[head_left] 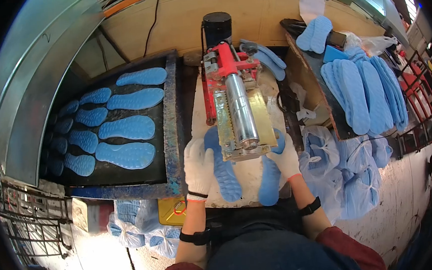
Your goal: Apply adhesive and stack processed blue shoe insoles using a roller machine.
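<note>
Two blue textured shoe soles lie side by side on a pale work plate [250, 178], their far parts under a red press-like machine [231, 65] with a shiny metal cylinder and a brass-coloured plate. My left hand [197, 167], in a white glove, closes on the outer edge of the left shoe sole [228, 182]. On the other side my right hand [286, 159], gloved too, grips the right shoe sole [269, 184] with its thumb over the inner side. The fingers under the soles are hidden.
A dark tray [170, 123] with rows of blue soles stands at the left. At the right, stacked soles [352, 91] lie on a dark board, above bagged soles [324, 157]. More soles [271, 62] lie behind the machine. A yellow container [169, 213] stands below the tray.
</note>
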The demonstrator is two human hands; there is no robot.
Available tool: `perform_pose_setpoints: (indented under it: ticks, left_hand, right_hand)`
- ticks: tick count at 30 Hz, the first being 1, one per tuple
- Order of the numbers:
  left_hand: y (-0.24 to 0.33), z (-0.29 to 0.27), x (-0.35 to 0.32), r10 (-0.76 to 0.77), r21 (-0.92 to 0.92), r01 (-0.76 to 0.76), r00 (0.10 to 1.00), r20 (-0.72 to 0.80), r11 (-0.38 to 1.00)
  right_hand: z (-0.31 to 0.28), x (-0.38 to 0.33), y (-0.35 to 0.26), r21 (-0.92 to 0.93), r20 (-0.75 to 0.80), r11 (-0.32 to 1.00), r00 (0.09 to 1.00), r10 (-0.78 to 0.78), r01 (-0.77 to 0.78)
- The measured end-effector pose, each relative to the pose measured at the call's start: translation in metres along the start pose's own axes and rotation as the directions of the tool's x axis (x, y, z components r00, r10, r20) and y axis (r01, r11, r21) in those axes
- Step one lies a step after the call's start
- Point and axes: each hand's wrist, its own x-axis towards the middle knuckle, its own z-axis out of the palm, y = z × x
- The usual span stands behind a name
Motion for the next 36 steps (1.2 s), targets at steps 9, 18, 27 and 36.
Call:
perform_pose_setpoints:
  ticks: [9, 18, 27, 36]
  left_hand:
    - [0.038, -0.045, -0.002, -0.197, -0.339, 0.184, 0.980, -0.004, 0.922]
    - [0.074, -0.053, 0.001, -0.103, -0.403, 0.106, 0.994, 0.029, 0.909]
    - [0.129, -0.020, 0.072, 0.253, -0.585, -0.171, 0.966, 0.061, 0.793]
    - [0.076, 0.006, 0.095, 0.312, -0.681, -0.172, 0.946, 0.086, 0.712]
  right_hand:
    - [-0.070, 0.018, -0.023, 0.393, -0.291, 0.843, 0.919, -0.265, 0.367]
    - [-0.119, 0.058, -0.102, -0.253, -0.335, 0.586, 0.498, -0.800, 0.770]
    - [-0.121, 0.017, -0.053, 0.560, -0.568, 0.542, 0.767, -0.299, 0.626]
    - [0.000, -0.009, -0.013, 0.488, -0.011, 0.814, 0.935, -0.355, 0.315]
